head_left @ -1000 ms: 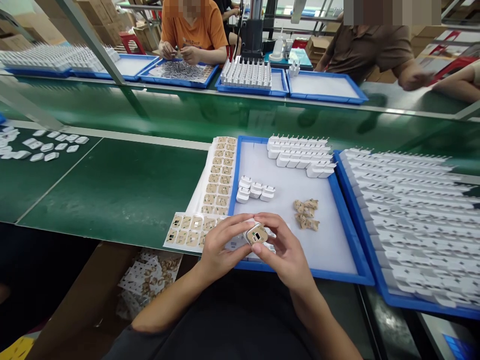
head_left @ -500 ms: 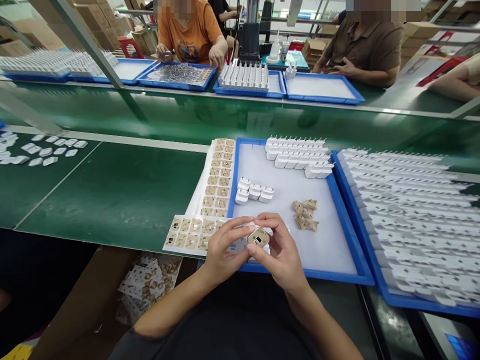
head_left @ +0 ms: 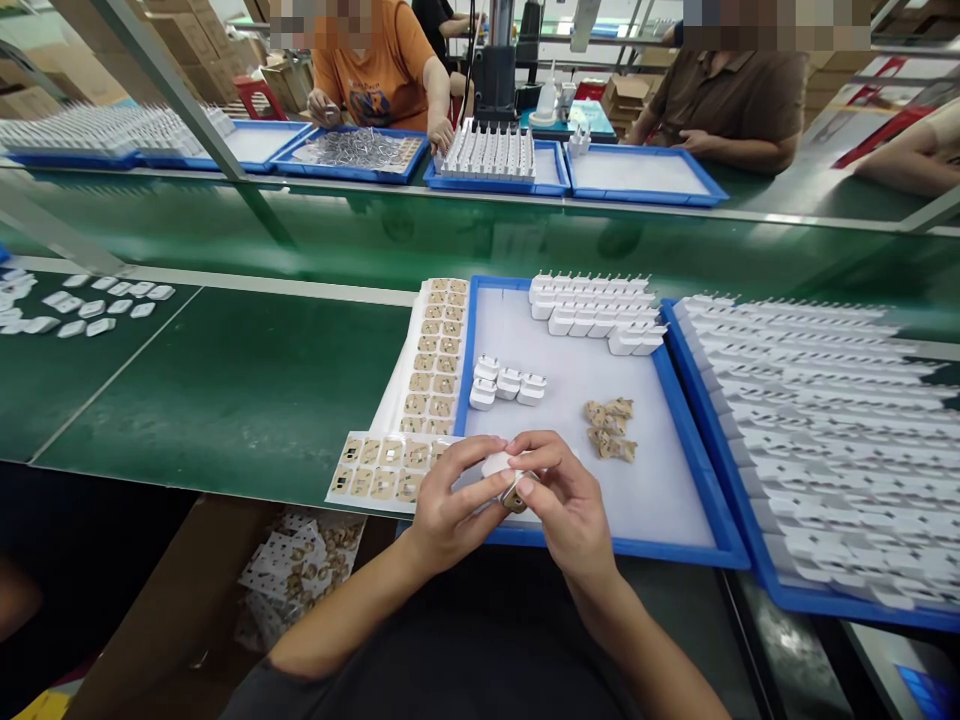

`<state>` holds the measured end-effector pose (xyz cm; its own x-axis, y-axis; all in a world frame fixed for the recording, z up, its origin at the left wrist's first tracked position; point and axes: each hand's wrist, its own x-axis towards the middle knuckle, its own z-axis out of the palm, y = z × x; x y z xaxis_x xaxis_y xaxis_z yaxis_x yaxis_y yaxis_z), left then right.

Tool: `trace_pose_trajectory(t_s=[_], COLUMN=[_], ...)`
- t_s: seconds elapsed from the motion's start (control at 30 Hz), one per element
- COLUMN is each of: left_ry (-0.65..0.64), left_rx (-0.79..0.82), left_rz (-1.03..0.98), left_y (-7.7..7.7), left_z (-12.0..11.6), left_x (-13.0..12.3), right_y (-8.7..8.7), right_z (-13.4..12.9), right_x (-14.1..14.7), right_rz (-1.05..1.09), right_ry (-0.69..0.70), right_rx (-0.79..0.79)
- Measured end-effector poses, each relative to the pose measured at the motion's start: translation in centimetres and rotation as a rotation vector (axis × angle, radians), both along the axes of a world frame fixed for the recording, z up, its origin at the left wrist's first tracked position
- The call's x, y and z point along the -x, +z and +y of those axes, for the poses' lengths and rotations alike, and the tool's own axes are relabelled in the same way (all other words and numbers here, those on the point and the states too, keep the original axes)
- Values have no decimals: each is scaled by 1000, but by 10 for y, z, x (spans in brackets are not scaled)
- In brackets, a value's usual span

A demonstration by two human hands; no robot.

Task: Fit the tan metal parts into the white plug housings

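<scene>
Both hands meet over the near edge of a blue-rimmed tray (head_left: 667,500), closed around a small white plug housing (head_left: 495,463). A tan sticker (head_left: 514,503) covers the face turned toward me. My left hand (head_left: 454,500) grips the housing from the left. On the other side my right hand (head_left: 574,495) has its thumb at the sticker's edge; fingers hide much of the piece. Left of the hands lies a sheet of tan stickers (head_left: 382,470), partly under my left hand. Several white plugs (head_left: 508,384) and crumpled tan sticker pieces (head_left: 611,430) lie in the tray.
More plugs (head_left: 592,305) stand in rows at the tray's back. A second tray (head_left: 750,540) full of white plugs adjoins it on the right. Another sticker sheet (head_left: 431,370) runs along the left rim. Below is a box (head_left: 150,610) of scraps. Two people sit across the bench.
The housing has tilted between my hands, so its tan face now points lower and more white shows on top. My right thumb has shifted onto the sticker's edge.
</scene>
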<state>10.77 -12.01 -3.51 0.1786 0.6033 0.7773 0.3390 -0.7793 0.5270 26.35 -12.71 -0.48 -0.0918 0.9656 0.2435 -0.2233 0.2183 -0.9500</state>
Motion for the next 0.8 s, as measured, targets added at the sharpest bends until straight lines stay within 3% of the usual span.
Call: trace_pose_trajectory(t_s=[0.3,0.8], left_ry=[-44,-62], left_rx=[52,13], left_rz=[-48,-1], left_y=[0,1], left_z=[-1,-1], left_x=[-1,0], right_y=[-5,5], right_z=[-2,-2], right_x=[-4,-4], right_rz=[46,-76], right_ry=[29,-51], right_rx=[49,9])
